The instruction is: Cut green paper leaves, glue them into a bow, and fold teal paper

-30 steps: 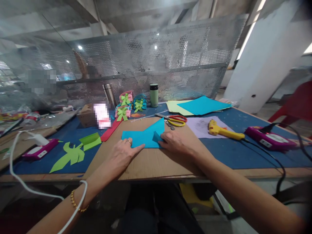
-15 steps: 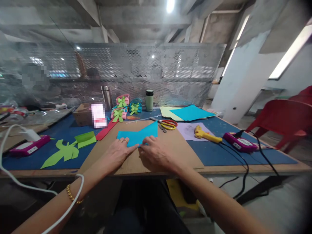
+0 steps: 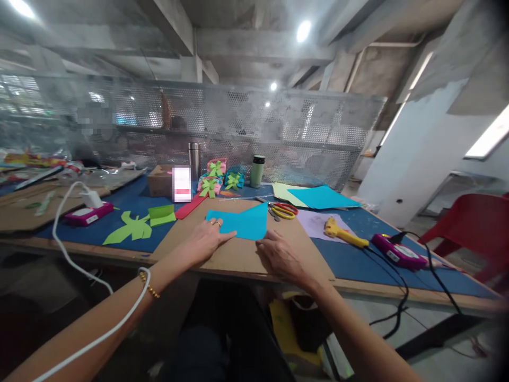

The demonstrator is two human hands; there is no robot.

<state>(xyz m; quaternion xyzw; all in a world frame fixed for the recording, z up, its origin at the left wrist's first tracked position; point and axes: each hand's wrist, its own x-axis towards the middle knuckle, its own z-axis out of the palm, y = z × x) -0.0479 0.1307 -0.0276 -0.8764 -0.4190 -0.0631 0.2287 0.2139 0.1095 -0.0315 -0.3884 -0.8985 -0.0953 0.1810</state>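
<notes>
A folded blue sheet point(image 3: 246, 222) lies on the brown cardboard point(image 3: 234, 260) before me, its upper edge dipping in a notch and one corner pointing up at the right. My left hand point(image 3: 207, 240), with rings on a finger, rests flat on the sheet's left part, thumb stretched along the lower edge. At the lower right corner, my right hand point(image 3: 280, 255) has its fingers curled together and closed on the sheet's edge. Scissors with red and yellow handles point(image 3: 285, 210) lie just beyond the sheet.
On the right are a yellow glue gun point(image 3: 344, 232) on a lilac sheet point(image 3: 308, 225) and a purple power strip point(image 3: 397, 252). Green cutouts point(image 3: 129, 228) lie left. Behind stand bow-trimmed pieces point(image 3: 214, 178), a green bottle point(image 3: 258, 172) and a cardboard box point(image 3: 161, 180). A white cable point(image 3: 115, 339) crosses my left forearm.
My right hand has slid right along the sheet's lower edge, from its middle to the right corner. My left hand stays on the sheet's left part. The view has turned left and up.
</notes>
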